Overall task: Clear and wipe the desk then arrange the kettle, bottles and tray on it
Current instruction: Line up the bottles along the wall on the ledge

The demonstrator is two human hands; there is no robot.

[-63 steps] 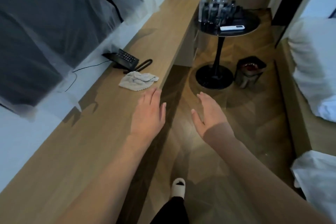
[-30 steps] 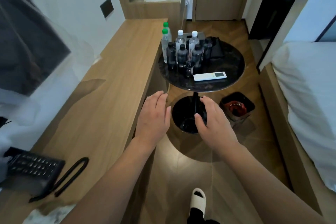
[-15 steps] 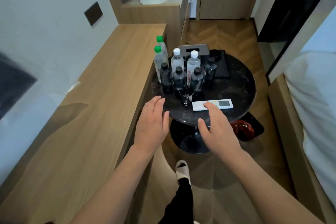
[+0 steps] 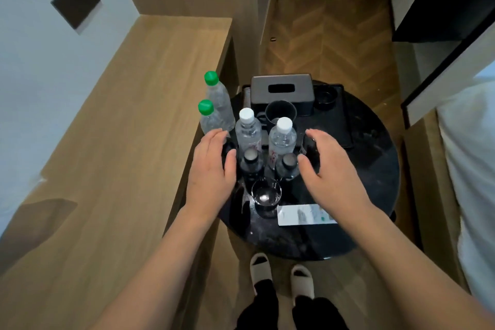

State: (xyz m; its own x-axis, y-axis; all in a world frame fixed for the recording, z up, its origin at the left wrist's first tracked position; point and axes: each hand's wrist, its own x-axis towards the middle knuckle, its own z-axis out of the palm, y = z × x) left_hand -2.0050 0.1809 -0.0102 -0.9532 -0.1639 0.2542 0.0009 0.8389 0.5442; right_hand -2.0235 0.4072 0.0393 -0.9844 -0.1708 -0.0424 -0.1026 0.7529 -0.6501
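In the head view, the left hand (image 4: 211, 166) and right hand (image 4: 325, 166) hung with fingers spread, holding nothing, flanking the white-capped bottles (image 4: 248, 131) on the round black table (image 4: 375, 174). The black tray (image 4: 334, 120) lay behind them; the wooden desk (image 4: 120, 142) stood left of the table.

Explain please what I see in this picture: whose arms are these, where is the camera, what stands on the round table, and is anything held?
There is no machine here. The arms are a person's, and the camera sits on the person's head, looking forward and down.

The left hand and right hand are open, either side of the bottles. Neither grips anything.

On the round black table stand two green-capped bottles, two white-capped bottles, smaller dark-capped bottles, a drinking glass and a white remote control. Behind them a black tray carries a tissue box and a dark cup.

The wooden desk is at the left.
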